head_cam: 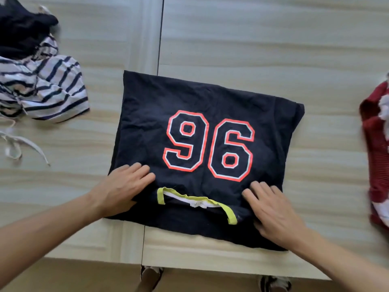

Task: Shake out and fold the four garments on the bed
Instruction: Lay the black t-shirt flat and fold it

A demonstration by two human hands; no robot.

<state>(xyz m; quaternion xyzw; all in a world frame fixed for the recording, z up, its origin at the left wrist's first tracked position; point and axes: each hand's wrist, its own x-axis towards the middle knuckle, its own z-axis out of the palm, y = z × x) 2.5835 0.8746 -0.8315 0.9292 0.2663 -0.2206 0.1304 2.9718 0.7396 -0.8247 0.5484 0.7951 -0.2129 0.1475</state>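
The navy "96" shirt [202, 131] is pressed flat mid-bed [273, 49] under spread left [124, 186] and right [273, 211] hands, half folded, while the striped top [48, 89] and dark garment [21, 28] are left crumpled.

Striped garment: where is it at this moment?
In the head view, the striped garment lies crumpled at the left edge, touching a dark garment beyond it. It is left of the navy 96 shirt and apart from it.

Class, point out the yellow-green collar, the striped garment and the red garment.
yellow-green collar [229, 213], head view, its right-hand strip.
striped garment [52, 91], head view, a fold near its middle.
red garment [372, 148], head view, its ribbed left part.
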